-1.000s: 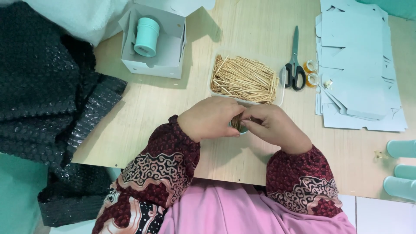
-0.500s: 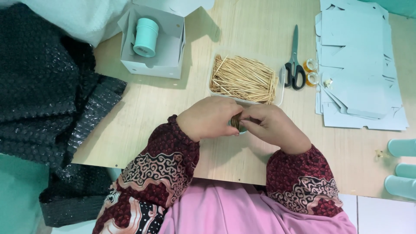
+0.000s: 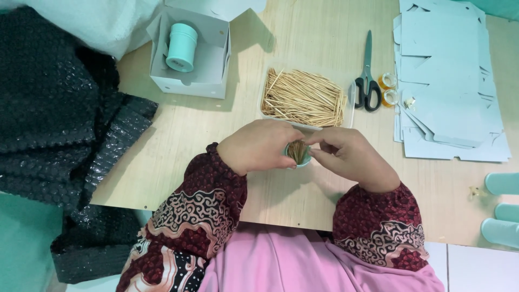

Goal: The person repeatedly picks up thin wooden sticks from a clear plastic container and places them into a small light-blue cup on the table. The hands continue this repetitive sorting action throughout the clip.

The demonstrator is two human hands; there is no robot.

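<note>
Holding a small mint-green cup [image 3: 299,156] packed with upright toothpicks, left hand [image 3: 258,145] wrapped around the cup's side, fingers closed on it. Right hand [image 3: 348,159] set against the cup from the other side, fingertips [image 3: 315,147] pinched narrow at the rim, touching the toothpick ends. Cup mostly hidden between the two hands, only the rim and the toothpick tops showing; positioned above the near middle of the wooden table [image 3: 216,135], just in front of the tray. Cannot tell whether the cup rests on the table or is lifted off it.

Just beyond the hands: clear shallow tray [image 3: 350,103] filled with a loose pile of toothpicks [image 3: 303,97], lying mostly lengthwise. Right of the tray, touching or nearly so: scissors [image 3: 368,81] with black handles, blades pointing away. Beside the scissor handles: two small rolls of clear tape [image 3: 386,89] with amber cores. Further right: stack of flat, unfolded pale blue cardboard boxes [image 3: 448,81].

Far left of the table: open white cardboard box [image 3: 211,54] with a mint-green lidded container [image 3: 181,47] standing upright inside. Left of the table edge: heap of black bubble wrap [image 3: 54,108], partly draped over the corner. At the right edge of view: pale green rounded shapes [image 3: 501,208], kind not identifiable. Both forearms in dark red patterned sleeves [image 3: 208,200].
</note>
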